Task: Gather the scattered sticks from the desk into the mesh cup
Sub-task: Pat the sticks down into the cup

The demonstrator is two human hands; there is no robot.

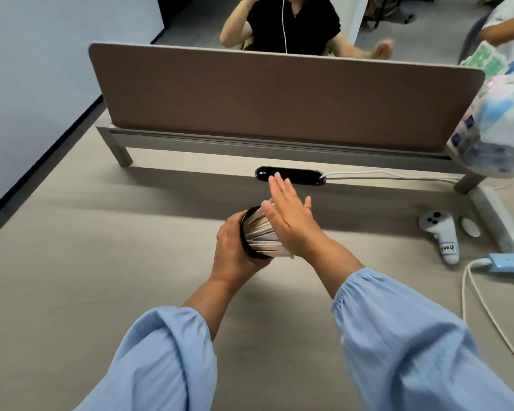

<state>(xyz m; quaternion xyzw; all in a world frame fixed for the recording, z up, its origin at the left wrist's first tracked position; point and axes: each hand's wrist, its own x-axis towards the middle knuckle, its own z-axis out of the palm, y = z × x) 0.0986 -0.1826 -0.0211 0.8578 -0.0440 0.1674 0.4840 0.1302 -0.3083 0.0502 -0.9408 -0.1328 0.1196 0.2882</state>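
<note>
My left hand (235, 250) grips a black mesh cup (247, 232) and holds it tilted on its side above the desk, mouth towards the right. A bundle of pale wooden sticks (261, 232) pokes out of the cup's mouth. My right hand (291, 221) is flat with fingers together and extended, its palm pressed against the ends of the sticks. I see no loose sticks on the desk surface.
A brown partition (279, 96) stands along the desk's far edge, with a black socket strip (290, 175) below it. At the right lie a white controller (441, 235), a small white oval object (470, 226), a blue adapter (508, 261) with a white cable. A person sits behind the partition.
</note>
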